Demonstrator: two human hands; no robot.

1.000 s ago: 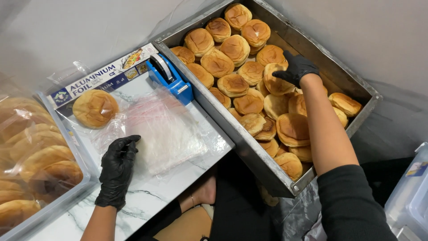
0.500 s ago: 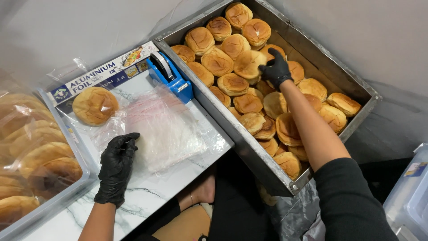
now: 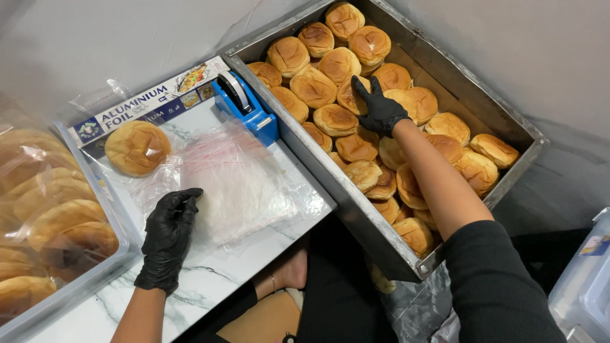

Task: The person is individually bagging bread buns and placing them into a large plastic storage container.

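I see golden-brown round buns [image 3: 335,119] packed tight, some overlapping, across the metal tray [image 3: 318,155], heaped toward its near corner. A stack of clear plastic bags [image 3: 238,181] lies flat mid-worktop, near its front edge.

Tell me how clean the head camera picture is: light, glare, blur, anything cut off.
Head view: light soft and even; buns and metal tray sharp; faint sheen on the clear bags and wrapped buns at left; both gloved hands, left and right, crisp; wide-angle bending at edges; plastic bin cropped.
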